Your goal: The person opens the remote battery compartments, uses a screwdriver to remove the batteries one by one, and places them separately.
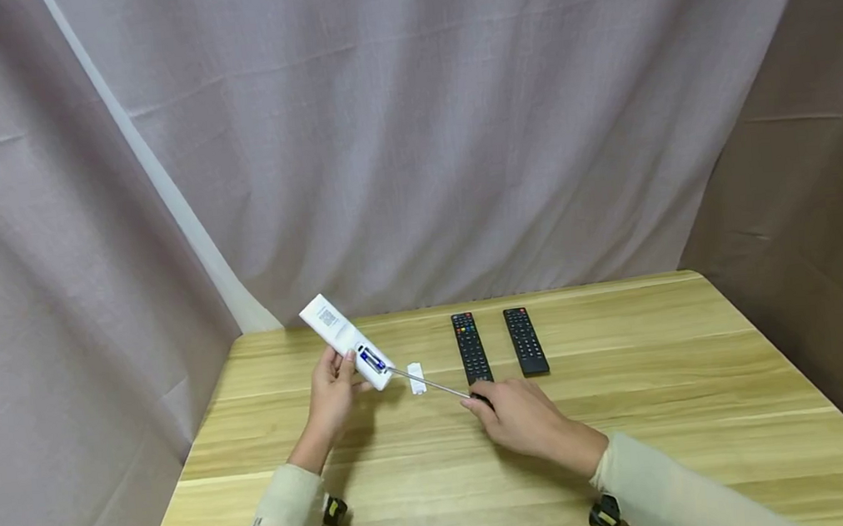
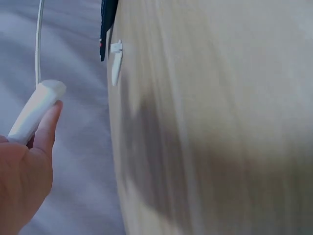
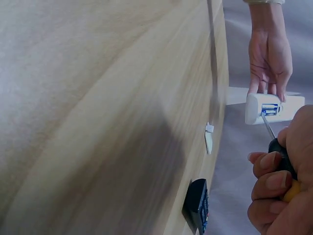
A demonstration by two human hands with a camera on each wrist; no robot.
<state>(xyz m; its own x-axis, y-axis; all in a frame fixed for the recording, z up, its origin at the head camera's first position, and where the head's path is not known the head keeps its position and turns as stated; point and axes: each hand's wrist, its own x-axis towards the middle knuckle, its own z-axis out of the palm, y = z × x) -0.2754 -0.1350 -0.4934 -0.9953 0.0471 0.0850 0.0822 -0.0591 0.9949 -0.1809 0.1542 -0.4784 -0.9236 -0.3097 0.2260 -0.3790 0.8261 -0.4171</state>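
Observation:
My left hand (image 1: 334, 396) grips a white remote control (image 1: 335, 324) above the table, its back turned toward me and tilted. The battery compartment stands uncovered, with blue batteries (image 1: 372, 359) inside. In my right hand (image 1: 521, 417) is a screwdriver (image 1: 432, 381); the right wrist view shows its black and yellow handle (image 3: 280, 155) wrapped by curled fingers. The screwdriver's tip meets the lower end of the battery compartment, at the batteries. Between the hands, a small white battery cover (image 1: 417, 379) lies on the table.
Two black remote controls, a left one (image 1: 471, 346) and a right one (image 1: 525, 341), lie buttons up on the wooden table (image 1: 626, 362). The right hand is just in front of the left one's near end. Grey curtains (image 1: 417, 130) hang behind the table and along its sides.

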